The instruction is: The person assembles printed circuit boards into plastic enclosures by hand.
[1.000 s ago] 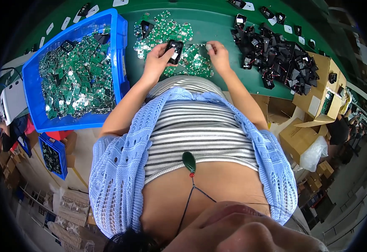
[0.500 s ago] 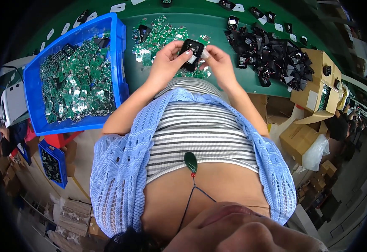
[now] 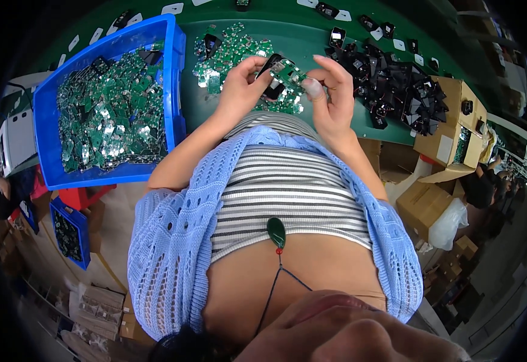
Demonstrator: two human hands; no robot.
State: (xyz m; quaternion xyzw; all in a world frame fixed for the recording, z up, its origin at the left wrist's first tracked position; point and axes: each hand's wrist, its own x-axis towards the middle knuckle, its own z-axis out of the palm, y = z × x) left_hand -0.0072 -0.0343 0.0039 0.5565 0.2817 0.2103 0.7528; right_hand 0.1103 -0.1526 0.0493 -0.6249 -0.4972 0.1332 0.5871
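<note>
My left hand (image 3: pixel 243 85) grips a black plastic housing (image 3: pixel 269 64) above the bench, its fingers closed round the left side. A green circuit board (image 3: pixel 289 72) lies tilted across the front of the housing and hides part of it. My right hand (image 3: pixel 334 99) pinches the board's right edge between thumb and a bent finger, with another finger raised. Something whitish covers the right thumb's tip. Behind and below the hands, a loose pile of green circuit boards (image 3: pixel 239 48) is spread over the green bench.
At the left stands a big blue bin (image 3: pixel 176 84) full of circuit boards. A heap of black housings (image 3: pixel 396 90) lies to the right, beside an open cardboard box (image 3: pixel 444 114). Along the far belt (image 3: pixel 269 9) are black housings and white cards. A smaller blue crate (image 3: pixel 82 238) sits lower left.
The green circuit board now shows in front of the housing, tilted up. My right hand has moved slightly right and its fingers have spread. My left hand keeps the housing.
</note>
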